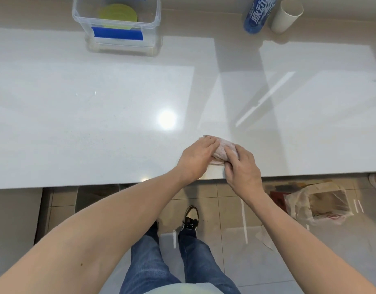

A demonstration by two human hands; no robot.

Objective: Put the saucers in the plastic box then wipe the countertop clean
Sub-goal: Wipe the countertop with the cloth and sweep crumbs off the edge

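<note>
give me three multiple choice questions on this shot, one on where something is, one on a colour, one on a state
1. Where are the saucers?
A. in the box
B. by the bottle
C. on the floor

2. What colour is the bottle?
A. red
B. blue
C. black

3. What are the hands doing?
A. hanging free
B. lifting the box
C. both on the cloth

Answers: 1 A, they show through the box wall. 2 B, blue wrap with white print. 3 C, left hand and right hand press the cloth near the countertop edge.
</note>
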